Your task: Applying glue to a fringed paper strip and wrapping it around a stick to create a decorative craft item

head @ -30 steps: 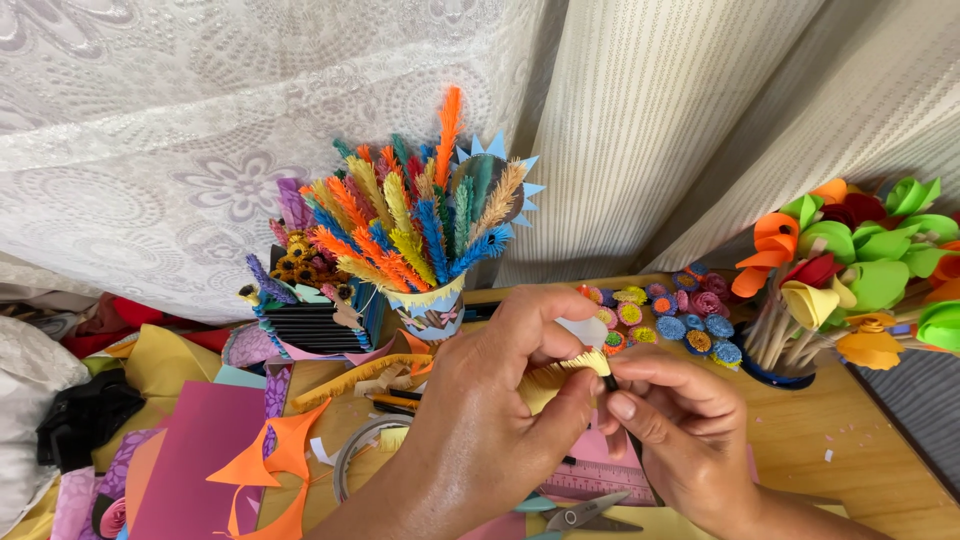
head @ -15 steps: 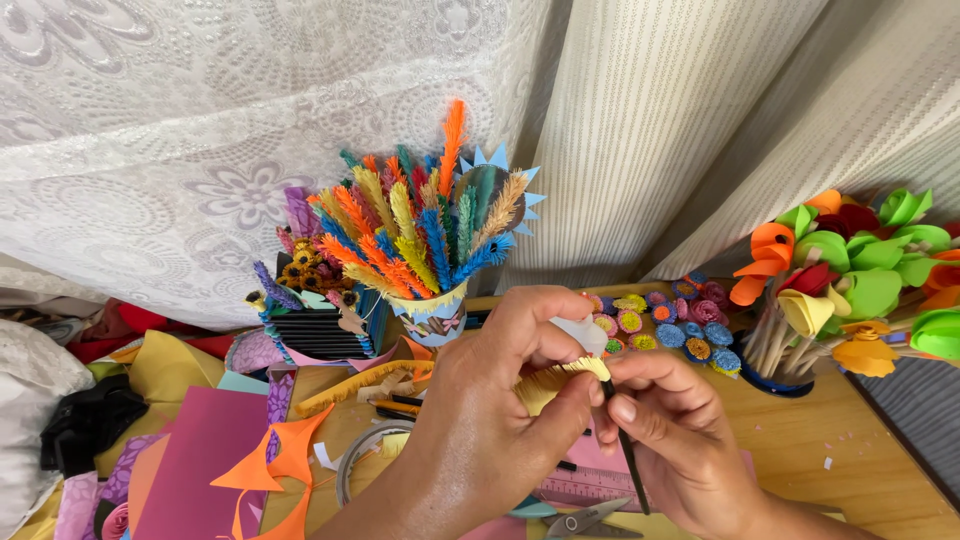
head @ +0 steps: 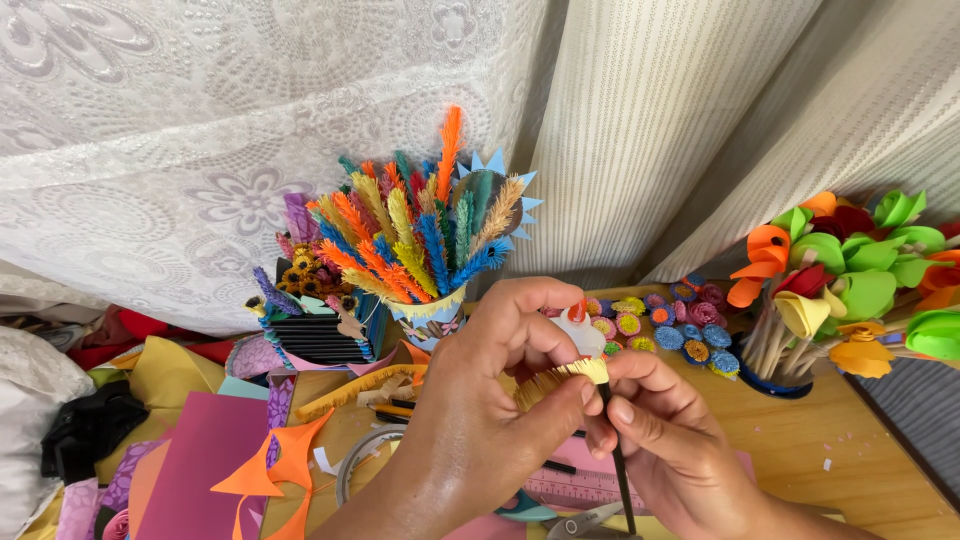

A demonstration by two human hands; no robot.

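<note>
A patterned cup is filled with fringed paper stems of many colours, and a dark blue pot with rolled paper flowers on sticks. A yellow fringed paper strip is pinched at table centre between the left hand and right hand, both closed on it, around a thin black stick. A glue bottle is half hidden behind the fingers.

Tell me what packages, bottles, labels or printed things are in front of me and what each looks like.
Small glue bottle: behind the left hand, white with an orange-red tip.
Pink ruler: flat on the wooden table under both hands, printed markings too small to tell.
No signs or screens in view.
</note>
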